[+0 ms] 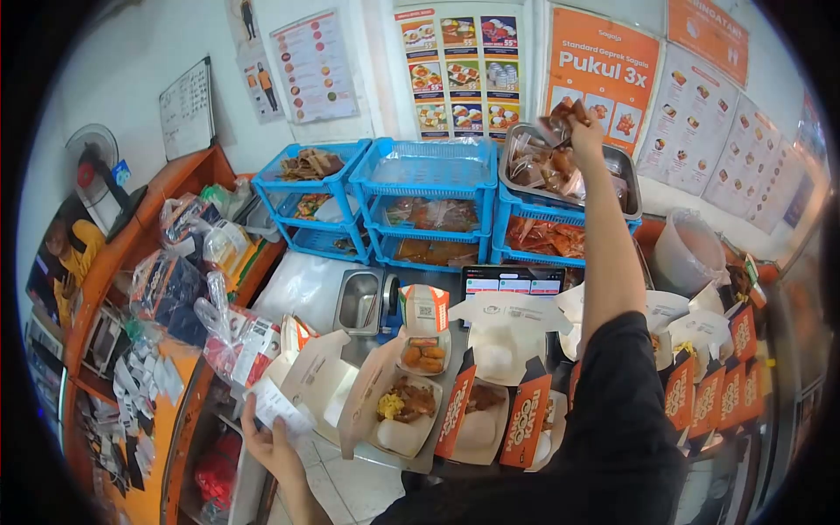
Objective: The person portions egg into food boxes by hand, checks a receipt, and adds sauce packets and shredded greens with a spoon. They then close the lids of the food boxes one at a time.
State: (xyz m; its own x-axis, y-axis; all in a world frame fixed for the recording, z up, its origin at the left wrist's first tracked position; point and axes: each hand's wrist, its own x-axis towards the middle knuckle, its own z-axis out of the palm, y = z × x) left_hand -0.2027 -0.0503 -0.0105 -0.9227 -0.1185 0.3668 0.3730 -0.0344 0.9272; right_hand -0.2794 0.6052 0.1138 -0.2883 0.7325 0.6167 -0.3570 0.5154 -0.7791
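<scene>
My left hand (269, 442) is closed on a white paper slip (278, 405) at the lower left, beside the open food boxes. My right hand (584, 131) is raised at the upper right, closed on a small clear packet with dark contents (560, 118). Below it sits a metal tray (632, 199) full of similar packets, on a blue rack (499, 236). An open box with rice, yellow egg and meat (407, 416) stands at the front of the counter. Behind it is a smaller box of fried pieces (423, 357).
Blue tiered racks (424, 188) line the wall. A tablet (512, 282) and a metal container (357, 302) stand before them. More boxes (709, 398) are at right, near a white bucket (691, 249). Bagged orders (241, 337) sit left; a person (74, 254) is at far left.
</scene>
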